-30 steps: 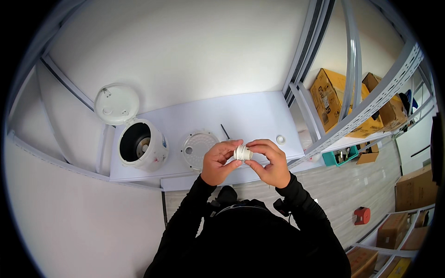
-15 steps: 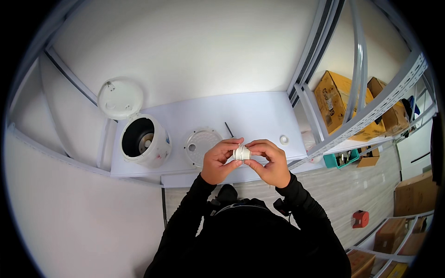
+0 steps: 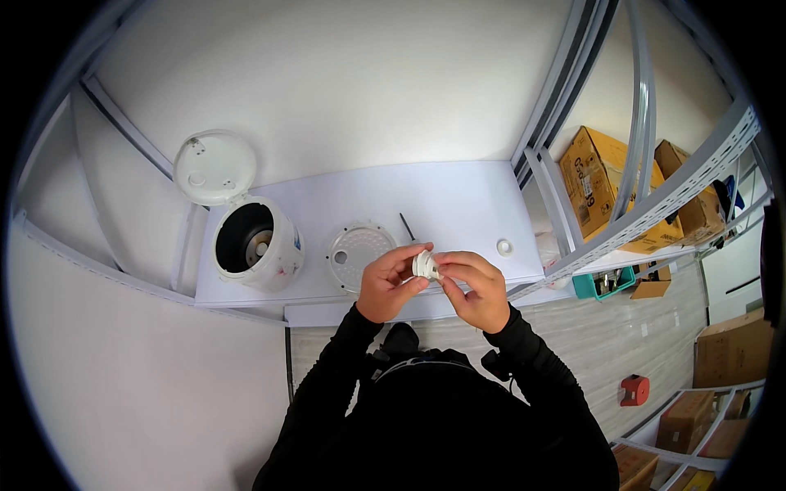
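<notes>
Between the fingertips of both hands is a small round white plastic part (image 3: 424, 265) with a ridged rim, held above the table's front edge. My left hand (image 3: 391, 282) pinches it from the left, and my right hand (image 3: 475, 288) grips its other side with thumb and fingers. Beyond my left hand, a flat white disc (image 3: 362, 245) with small holes and one larger hole lies on the table. A thin dark-shafted screwdriver-like tool (image 3: 406, 227) lies just behind my hands, its near end hidden. Farther right rests a small white ring-shaped piece (image 3: 504, 247).
A white rice-cooker-like pot (image 3: 278, 260) stands at the table's left with its lid (image 3: 214, 169) raised. Right of the white table (image 3: 458, 192), a metal shelf holds cardboard boxes (image 3: 602, 176). A teal bin (image 3: 604, 283) and red stool (image 3: 634, 390) are farther right.
The white part has turned in my fingers, so its rim now shows at a different angle. My right fingers have shifted slightly; both hands stay in nearly the same place.
</notes>
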{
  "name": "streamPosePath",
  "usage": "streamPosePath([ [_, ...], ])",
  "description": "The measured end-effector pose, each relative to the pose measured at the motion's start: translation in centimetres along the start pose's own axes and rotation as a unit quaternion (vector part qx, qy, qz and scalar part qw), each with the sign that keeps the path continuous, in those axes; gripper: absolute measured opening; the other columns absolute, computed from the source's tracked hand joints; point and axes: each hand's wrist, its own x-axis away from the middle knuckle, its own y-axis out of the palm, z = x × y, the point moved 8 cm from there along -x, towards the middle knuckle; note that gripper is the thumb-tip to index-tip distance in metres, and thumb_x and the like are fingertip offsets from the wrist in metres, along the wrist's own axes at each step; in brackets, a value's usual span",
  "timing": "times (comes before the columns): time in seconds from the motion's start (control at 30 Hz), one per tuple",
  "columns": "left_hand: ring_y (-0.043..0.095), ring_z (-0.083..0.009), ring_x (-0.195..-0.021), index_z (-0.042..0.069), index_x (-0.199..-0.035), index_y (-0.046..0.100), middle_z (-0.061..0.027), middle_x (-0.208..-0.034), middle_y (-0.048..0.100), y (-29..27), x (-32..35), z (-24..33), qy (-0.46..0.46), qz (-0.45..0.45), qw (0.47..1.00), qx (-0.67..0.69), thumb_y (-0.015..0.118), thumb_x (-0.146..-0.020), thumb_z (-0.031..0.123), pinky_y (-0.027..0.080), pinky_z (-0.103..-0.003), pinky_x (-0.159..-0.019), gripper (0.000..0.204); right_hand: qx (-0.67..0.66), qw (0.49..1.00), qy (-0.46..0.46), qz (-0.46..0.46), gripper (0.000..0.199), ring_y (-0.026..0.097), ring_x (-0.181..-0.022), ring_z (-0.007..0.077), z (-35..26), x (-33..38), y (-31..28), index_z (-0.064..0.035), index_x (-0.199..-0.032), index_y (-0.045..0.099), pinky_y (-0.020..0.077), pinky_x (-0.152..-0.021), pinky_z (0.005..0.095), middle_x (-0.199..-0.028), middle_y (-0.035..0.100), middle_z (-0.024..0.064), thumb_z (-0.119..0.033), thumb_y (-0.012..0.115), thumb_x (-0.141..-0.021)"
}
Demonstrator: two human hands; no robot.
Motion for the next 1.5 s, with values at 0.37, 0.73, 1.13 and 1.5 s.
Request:
streamPosePath([
  [0.37,0.062,-0.0269,-0.130,-0.001,-0.140,0.057,-0.0204,-0.149,0.055,1.1,-1.0,-0.2,0.032,-0.018,0.999,-0.010,0.069,-0.091,-0.013,0.058,-0.040,-0.106,0.052,-0.023,1.000,0.011,-0.004,0.034,0.072,-0.103,0.0324,0.5,0.0,-1.0,-0.0024,-0.114,0.073,0.0615,-0.085,0.0366,-0.122,0.069,0.0146,0.006,0.078,-0.082],
  [0.73,0.066,-0.0249,-0.124,-0.002,-0.142,0.058,-0.0189,-0.145,0.058,1.8,-1.8,-0.5,-0.003,-0.034,0.999,-0.027,0.072,-0.090,-0.011,0.060,-0.039,-0.103,0.055,0.011,1.000,0.006,-0.022,0.031,0.073,-0.095,0.0311,1.2,0.2,-2.1,-0.0025,-0.113,0.074,0.0612,-0.079,0.0364,-0.115,0.072,0.0142,0.000,0.081,-0.083],
  [1.13,0.063,-0.0292,-0.127,-0.003,-0.140,0.060,-0.0214,-0.144,0.057,2.3,-2.7,-0.8,0.033,-0.052,0.996,-0.068,0.073,-0.087,-0.013,0.055,-0.041,-0.105,0.055,-0.074,0.989,0.126,-0.023,0.030,0.073,-0.086,0.0250,3.3,0.7,-2.2,-0.0013,-0.116,0.070,0.0599,-0.078,0.0336,-0.106,0.073,0.0142,-0.002,0.080,-0.088],
  [1.5,0.064,-0.0169,-0.113,0.000,-0.146,0.052,-0.0099,-0.126,0.059,1.1,-3.9,-5.7,-0.062,-0.022,0.990,-0.120,0.075,-0.093,0.002,0.055,-0.033,-0.096,0.058,-0.089,0.968,0.225,-0.069,0.034,0.072,-0.081,0.0248,11.0,3.0,-1.1,0.0016,-0.120,0.068,0.0577,-0.073,0.0319,-0.102,0.073,0.0171,-0.023,0.074,-0.098],
])
